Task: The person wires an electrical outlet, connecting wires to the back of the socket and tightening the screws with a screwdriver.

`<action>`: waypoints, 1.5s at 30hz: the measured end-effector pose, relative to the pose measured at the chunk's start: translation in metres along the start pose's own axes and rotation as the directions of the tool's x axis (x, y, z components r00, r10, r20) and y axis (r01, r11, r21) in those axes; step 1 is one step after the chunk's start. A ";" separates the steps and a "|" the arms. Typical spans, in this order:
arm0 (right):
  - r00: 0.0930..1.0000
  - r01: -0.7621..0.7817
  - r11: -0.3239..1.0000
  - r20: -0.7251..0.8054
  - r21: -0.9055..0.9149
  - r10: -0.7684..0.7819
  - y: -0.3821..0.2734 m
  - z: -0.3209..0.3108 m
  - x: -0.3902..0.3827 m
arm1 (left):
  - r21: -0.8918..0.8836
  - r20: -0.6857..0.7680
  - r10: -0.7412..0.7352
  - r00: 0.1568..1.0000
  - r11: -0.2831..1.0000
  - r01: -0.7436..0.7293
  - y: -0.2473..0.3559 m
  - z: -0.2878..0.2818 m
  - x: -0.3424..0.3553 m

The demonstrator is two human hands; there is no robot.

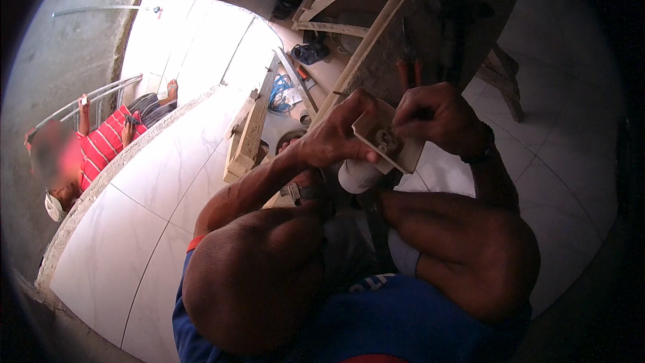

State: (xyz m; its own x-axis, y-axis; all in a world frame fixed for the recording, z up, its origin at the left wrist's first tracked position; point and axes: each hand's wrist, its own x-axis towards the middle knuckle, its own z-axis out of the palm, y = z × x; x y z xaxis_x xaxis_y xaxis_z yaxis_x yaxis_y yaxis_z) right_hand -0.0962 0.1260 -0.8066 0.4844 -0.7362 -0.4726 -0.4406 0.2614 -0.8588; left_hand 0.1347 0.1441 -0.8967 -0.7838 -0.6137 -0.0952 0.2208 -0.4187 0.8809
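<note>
My left hand [341, 128] is closed round the side of a pale square box-like fitting [405, 156], thumb along its near edge. Inside the fitting sits a small, lumpy cream-coloured part whose kind I cannot make out. At its right side my right hand [440, 115] has its fingers curled together against the fitting. Whatever those fingers pinch is hidden in shadow. Just below the fitting, between my knees, shows a white rounded object [359, 176], partly covered by my left hand and the fitting.
Ahead, a dark wooden surface [383, 67] carries red-handled pliers [410, 74] and a dark tool [460, 23]. Wooden trestle legs [254, 124] stand left of it, near coiled blue cable [281, 93]. Far left, a person in a red striped shirt [111, 144] is beside a metal ladder [101, 97].
</note>
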 end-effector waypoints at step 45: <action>0.999 -0.013 0.984 0.047 -0.179 0.021 -0.099 0.208 0.054 | 0.051 0.221 -0.078 0.972 0.996 0.068 0.049 -0.100 -0.192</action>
State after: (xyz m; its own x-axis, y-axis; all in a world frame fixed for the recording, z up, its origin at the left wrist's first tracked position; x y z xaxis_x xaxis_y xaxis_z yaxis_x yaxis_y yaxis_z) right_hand 0.1311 0.1907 -0.7882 0.5098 -0.7005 -0.4994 -0.5747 0.1546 -0.8036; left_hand 0.3537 0.1745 -0.8813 -0.9075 -0.4159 -0.0590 0.1366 -0.4249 0.8949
